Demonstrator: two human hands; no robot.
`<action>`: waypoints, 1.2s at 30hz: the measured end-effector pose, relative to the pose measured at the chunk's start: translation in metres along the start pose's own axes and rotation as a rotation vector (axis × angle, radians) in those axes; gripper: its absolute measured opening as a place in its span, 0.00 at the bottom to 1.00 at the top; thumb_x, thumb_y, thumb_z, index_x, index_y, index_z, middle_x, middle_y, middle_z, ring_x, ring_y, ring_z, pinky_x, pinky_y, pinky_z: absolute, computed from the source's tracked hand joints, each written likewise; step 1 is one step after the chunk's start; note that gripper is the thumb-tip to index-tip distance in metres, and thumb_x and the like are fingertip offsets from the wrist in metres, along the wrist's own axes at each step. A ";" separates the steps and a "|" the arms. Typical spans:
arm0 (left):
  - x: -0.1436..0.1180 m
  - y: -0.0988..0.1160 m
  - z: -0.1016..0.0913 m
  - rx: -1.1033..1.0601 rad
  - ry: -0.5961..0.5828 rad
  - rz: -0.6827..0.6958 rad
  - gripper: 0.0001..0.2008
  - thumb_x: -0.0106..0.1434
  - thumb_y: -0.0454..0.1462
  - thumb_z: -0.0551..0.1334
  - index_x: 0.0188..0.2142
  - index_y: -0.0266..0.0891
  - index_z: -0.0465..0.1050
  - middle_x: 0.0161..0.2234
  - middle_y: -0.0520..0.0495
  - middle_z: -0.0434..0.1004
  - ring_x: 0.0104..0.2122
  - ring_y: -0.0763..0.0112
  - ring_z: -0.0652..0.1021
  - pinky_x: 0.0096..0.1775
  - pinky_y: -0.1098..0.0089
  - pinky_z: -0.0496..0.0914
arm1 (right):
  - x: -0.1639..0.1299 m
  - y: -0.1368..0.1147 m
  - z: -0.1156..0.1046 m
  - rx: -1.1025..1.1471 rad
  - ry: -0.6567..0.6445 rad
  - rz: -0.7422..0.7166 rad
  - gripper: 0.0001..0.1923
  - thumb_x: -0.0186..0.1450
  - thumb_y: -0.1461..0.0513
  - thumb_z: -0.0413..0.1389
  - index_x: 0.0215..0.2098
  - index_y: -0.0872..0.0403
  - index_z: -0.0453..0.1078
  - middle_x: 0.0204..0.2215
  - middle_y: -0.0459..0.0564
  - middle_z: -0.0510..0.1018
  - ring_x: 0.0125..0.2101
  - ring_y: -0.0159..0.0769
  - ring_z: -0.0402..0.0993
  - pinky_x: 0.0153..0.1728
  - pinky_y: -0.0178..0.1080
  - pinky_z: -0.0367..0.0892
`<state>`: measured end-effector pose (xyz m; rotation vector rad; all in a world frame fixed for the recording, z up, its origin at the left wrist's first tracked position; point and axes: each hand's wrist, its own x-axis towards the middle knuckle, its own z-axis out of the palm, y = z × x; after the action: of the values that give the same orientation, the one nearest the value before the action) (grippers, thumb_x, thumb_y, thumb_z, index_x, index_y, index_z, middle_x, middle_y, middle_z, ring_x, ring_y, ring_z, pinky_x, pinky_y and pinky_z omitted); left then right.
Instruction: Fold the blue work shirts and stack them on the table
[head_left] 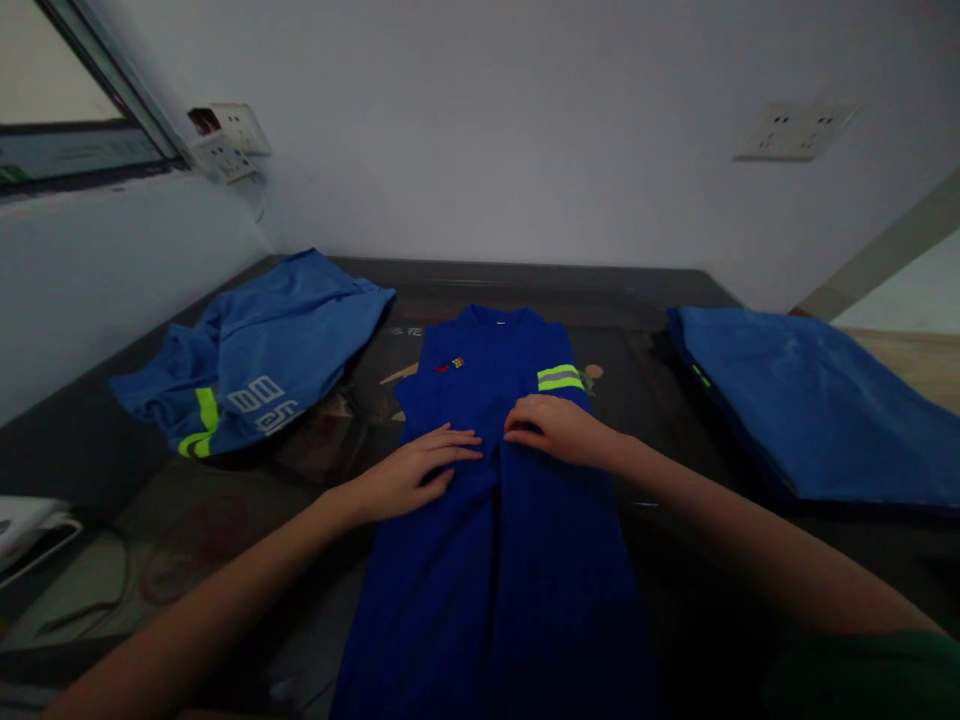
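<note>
A dark blue work coverall (442,560) lies lengthwise in front of me, collar at the far end and legs running toward me. A small red and yellow emblem is on its chest, and a yellow-and-silver reflective band (560,378) crosses its right side. My left hand (420,470) rests flat on the left half near the waist, fingers stretched out. Beside it, my right hand (555,428) has its fingers curled with thumb and fingertips at the cloth, close to where the legs part. The near ends of the legs fade into shadow.
A crumpled blue garment (292,330) with reflective strips and printed characters lies at the left. Folded blue cloth (840,400) sits at the right. A white device (30,530) with a cable stands at the left edge. Wall sockets (795,132) are above the dark table (525,272).
</note>
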<state>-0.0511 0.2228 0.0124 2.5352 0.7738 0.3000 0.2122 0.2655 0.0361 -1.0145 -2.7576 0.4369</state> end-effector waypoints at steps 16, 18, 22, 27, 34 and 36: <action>0.039 0.002 0.039 0.285 0.041 -0.092 0.26 0.69 0.41 0.50 0.64 0.37 0.50 0.66 0.42 0.52 0.66 0.65 0.49 0.65 0.55 0.44 | -0.013 0.008 -0.006 0.477 0.005 -0.032 0.04 0.65 0.65 0.54 0.39 0.54 0.68 0.39 0.48 0.76 0.40 0.34 0.72 0.42 0.37 0.64; 0.039 0.002 0.042 0.325 0.040 -0.095 0.27 0.69 0.42 0.50 0.64 0.36 0.50 0.65 0.41 0.52 0.66 0.64 0.49 0.65 0.56 0.43 | -0.007 0.003 0.004 0.413 0.030 -0.029 0.05 0.64 0.66 0.55 0.40 0.54 0.67 0.39 0.48 0.76 0.41 0.35 0.72 0.43 0.38 0.64; 0.040 0.001 0.046 0.359 0.076 -0.121 0.29 0.69 0.43 0.49 0.65 0.31 0.47 0.66 0.37 0.49 0.66 0.65 0.47 0.65 0.58 0.45 | 0.000 -0.002 0.030 0.149 0.029 0.037 0.07 0.64 0.67 0.55 0.41 0.55 0.64 0.39 0.52 0.76 0.41 0.39 0.71 0.44 0.42 0.62; 0.042 0.003 0.049 0.370 0.138 -0.189 0.30 0.68 0.43 0.49 0.65 0.29 0.48 0.67 0.36 0.45 0.67 0.63 0.45 0.64 0.58 0.47 | -0.002 -0.004 0.052 -0.078 0.123 0.054 0.05 0.67 0.65 0.51 0.42 0.54 0.64 0.39 0.53 0.75 0.40 0.41 0.70 0.42 0.43 0.62; 0.044 0.001 0.051 0.271 0.134 -0.217 0.31 0.69 0.50 0.45 0.64 0.32 0.50 0.66 0.36 0.48 0.66 0.61 0.50 0.64 0.55 0.48 | -0.002 0.004 0.063 -0.223 0.252 0.000 0.11 0.65 0.60 0.55 0.45 0.55 0.66 0.42 0.55 0.73 0.45 0.45 0.67 0.50 0.49 0.60; 0.045 0.003 0.048 0.235 0.157 -0.230 0.31 0.68 0.50 0.49 0.64 0.35 0.51 0.66 0.36 0.50 0.65 0.60 0.52 0.63 0.54 0.49 | -0.004 0.013 0.055 -0.182 0.271 -0.019 0.12 0.64 0.57 0.57 0.44 0.53 0.68 0.41 0.54 0.73 0.46 0.44 0.66 0.54 0.52 0.57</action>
<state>0.0031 0.2283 -0.0248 2.6250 1.2148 0.3514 0.2089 0.2610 -0.0198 -1.0016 -2.5935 0.0391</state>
